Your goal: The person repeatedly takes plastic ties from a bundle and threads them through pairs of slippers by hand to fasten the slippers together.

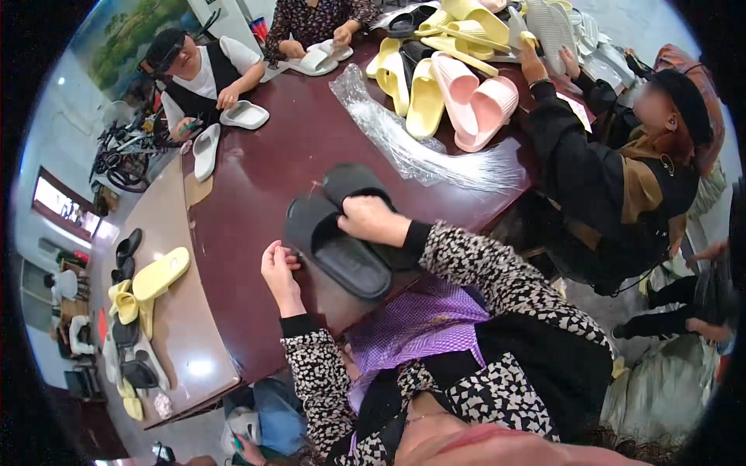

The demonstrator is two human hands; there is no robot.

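Note:
A pair of black slide slippers lies in front of me at the near edge of the dark red table. The nearer black slipper (350, 268) shows its footbed and broad strap. Its mate, the other black slipper (353, 180), lies just behind and partly under my right hand. My right hand (374, 220) is closed on the nearer slipper at its inner side, by the strap; its fingertips are hidden inside. To the left of the strap, my left hand (280, 270) is raised with loosely bent fingers apart, and nothing shows in it.
A bundle of clear plastic strips (420, 147) lies across the table (268, 182). Beyond it are pink slippers (474, 101) and a pile of yellow slippers (466, 31). More slippers lie on the left tabletop (194, 326). Co-workers handle slippers at the far side and right.

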